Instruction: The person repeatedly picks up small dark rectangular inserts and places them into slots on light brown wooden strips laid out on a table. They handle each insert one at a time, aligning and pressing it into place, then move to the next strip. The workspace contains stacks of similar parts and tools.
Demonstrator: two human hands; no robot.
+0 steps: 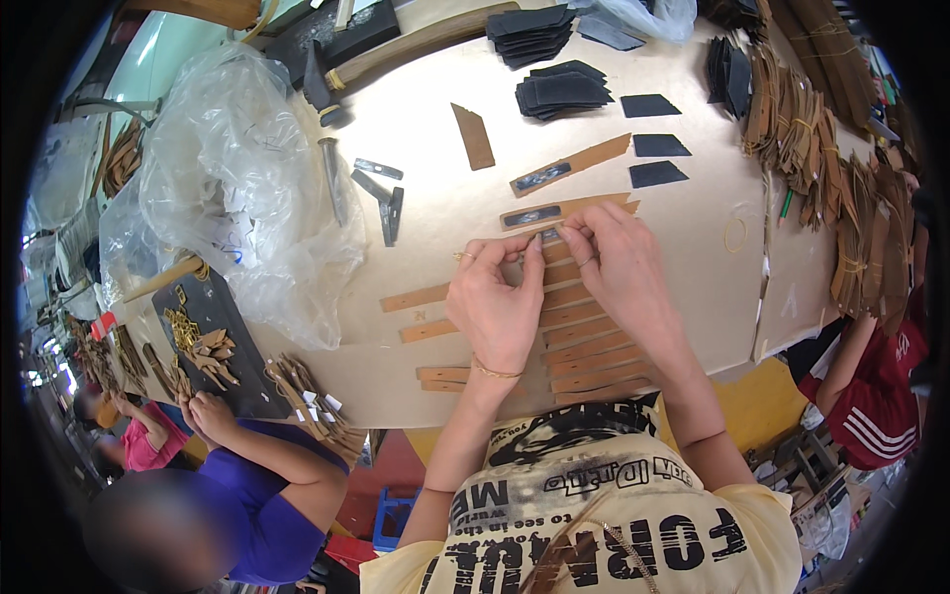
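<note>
My left hand [495, 302] and my right hand [618, 267] meet over a row of brown leather strips [592, 337]. Fingertips of both pinch a small dark, shiny strip [550, 236] that lies against one leather strip; the fingers partly cover it. Just beyond, two tan leather pieces [594, 156] each carry a similar dark strip [534, 215] near the left end. To the left of my left hand lie more brown strips [416, 297], partly hidden by that hand and forearm.
Loose dark strips [373, 185] lie beside a metal rod [332, 178] and a big clear plastic bag [247, 188]. Black slanted pieces [564, 91] are stacked at the back. Bundled brown strips [782, 119] line the right edge. People work at left [262, 495] and right [876, 386].
</note>
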